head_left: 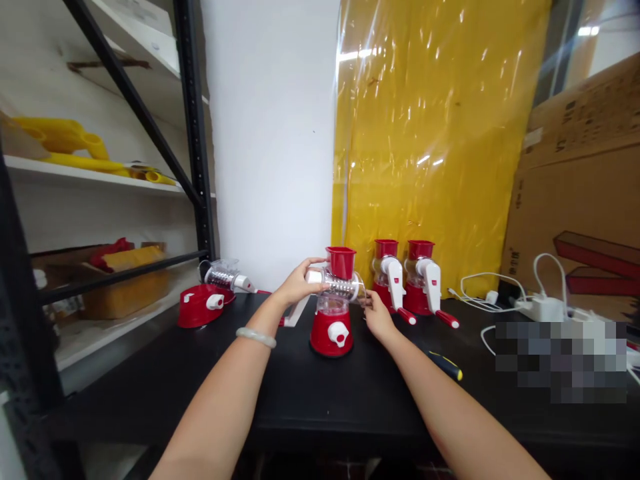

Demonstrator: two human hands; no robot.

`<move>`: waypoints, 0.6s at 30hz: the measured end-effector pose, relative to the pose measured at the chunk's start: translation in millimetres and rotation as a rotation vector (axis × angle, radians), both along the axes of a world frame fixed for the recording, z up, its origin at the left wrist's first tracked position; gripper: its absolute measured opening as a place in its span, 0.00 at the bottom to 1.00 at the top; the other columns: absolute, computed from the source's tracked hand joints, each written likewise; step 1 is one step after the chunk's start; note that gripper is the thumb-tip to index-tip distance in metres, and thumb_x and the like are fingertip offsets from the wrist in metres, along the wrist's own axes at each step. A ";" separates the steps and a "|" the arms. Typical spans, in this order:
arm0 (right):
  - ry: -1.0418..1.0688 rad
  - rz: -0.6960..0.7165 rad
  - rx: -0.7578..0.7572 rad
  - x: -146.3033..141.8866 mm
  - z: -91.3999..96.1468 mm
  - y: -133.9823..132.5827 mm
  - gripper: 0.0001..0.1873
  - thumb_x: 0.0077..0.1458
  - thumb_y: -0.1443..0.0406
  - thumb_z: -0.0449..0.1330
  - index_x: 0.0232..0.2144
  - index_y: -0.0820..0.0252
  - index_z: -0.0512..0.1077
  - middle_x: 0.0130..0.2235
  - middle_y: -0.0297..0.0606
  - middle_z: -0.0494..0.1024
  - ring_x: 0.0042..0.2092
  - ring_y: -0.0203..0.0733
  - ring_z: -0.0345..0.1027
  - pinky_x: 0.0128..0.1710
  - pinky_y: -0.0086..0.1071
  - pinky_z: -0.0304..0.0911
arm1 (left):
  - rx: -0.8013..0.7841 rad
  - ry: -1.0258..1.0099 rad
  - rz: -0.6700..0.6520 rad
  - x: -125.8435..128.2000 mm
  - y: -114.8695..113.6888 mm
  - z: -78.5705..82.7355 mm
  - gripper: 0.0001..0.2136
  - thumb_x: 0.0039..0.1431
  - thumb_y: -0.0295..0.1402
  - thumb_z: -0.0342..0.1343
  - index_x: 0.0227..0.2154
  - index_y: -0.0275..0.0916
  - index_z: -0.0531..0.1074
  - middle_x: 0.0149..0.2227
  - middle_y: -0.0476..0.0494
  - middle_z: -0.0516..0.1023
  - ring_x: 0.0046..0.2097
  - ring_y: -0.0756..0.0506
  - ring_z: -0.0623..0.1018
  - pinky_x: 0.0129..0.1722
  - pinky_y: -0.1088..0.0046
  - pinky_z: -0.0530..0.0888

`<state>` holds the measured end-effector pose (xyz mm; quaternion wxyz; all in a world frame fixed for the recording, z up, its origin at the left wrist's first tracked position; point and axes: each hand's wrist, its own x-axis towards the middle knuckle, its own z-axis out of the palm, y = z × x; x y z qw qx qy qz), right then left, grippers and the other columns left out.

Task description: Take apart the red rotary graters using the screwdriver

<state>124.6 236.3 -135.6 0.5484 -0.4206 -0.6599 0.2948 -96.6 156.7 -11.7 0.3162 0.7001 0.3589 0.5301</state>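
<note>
A rotary drum grater (332, 333) stands upright in front of me, with a red base, a clear body and a red square hopper on top. Its metal drum (340, 287) shows through the clear housing. My left hand (299, 285) is closed around the white hub on the grater's left side, thumb across the front. Below that wrist, the white crank arm (299, 312) hangs down to the left. At the right rim of the clear housing, my right hand (379, 316) grips with bent fingers, partly hidden behind it.
Two assembled graters (395, 283) stand behind on the right. A red base (200, 307) and a clear grater body with drum (223, 275) are at the left. A dark-handled tool (447, 365), white cables and a power strip (545, 307) lie right. Black shelving (195, 133) borders the left.
</note>
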 end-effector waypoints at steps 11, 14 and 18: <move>0.075 -0.001 0.596 -0.5 130.3 -60.0 0.15 0.61 0.56 0.50 0.45 0.57 0.69 0.47 0.44 0.73 0.50 0.45 0.66 0.52 0.45 0.61 | 0.160 -0.026 0.092 -2.2 1.3 -17.6 0.23 0.46 0.45 0.65 0.43 0.37 0.72 0.44 0.41 0.76 0.44 0.43 0.76 0.44 0.69 0.72; -0.388 -0.019 0.655 -5.4 175.4 -69.0 0.17 0.61 0.53 0.51 0.35 0.57 0.74 0.40 0.43 0.74 0.47 0.48 0.65 0.51 0.46 0.59 | 0.129 -0.094 0.060 -1.5 4.6 -18.6 0.22 0.52 0.52 0.58 0.39 0.37 0.73 0.44 0.40 0.77 0.43 0.43 0.76 0.44 0.68 0.72; -0.908 0.069 0.692 -10.6 201.9 -64.3 0.17 0.62 0.57 0.53 0.30 0.60 0.75 0.38 0.47 0.74 0.44 0.50 0.64 0.50 0.44 0.58 | 0.121 -0.156 0.036 -0.6 8.2 -19.4 0.21 0.49 0.50 0.61 0.36 0.37 0.74 0.45 0.41 0.79 0.46 0.43 0.76 0.48 0.67 0.71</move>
